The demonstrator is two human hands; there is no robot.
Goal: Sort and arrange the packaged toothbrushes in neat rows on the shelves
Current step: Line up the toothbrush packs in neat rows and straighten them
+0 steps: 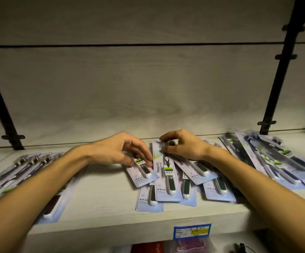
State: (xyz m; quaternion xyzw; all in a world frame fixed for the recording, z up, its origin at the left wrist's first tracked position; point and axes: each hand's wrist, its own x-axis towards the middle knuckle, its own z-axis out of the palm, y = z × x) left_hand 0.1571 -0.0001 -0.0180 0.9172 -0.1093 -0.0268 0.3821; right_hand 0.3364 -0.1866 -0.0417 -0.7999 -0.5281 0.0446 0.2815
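While both forearms are reaching over the pale wooden shelf (100, 203), the right hand (182, 146) is pinching the top end of an upright toothbrush pack (166, 179) marked Niepoth, lying on the loose middle heap. Left hand (122, 151) is hovering with fingers relaxed and spread downward, fingertips touching a tilted pack (142, 172) just beside it. Left row of packs (20, 172) is lying overlapped; right pile (279, 161) is blurring. A blue price tag (192, 231) is sitting on the shelf edge.
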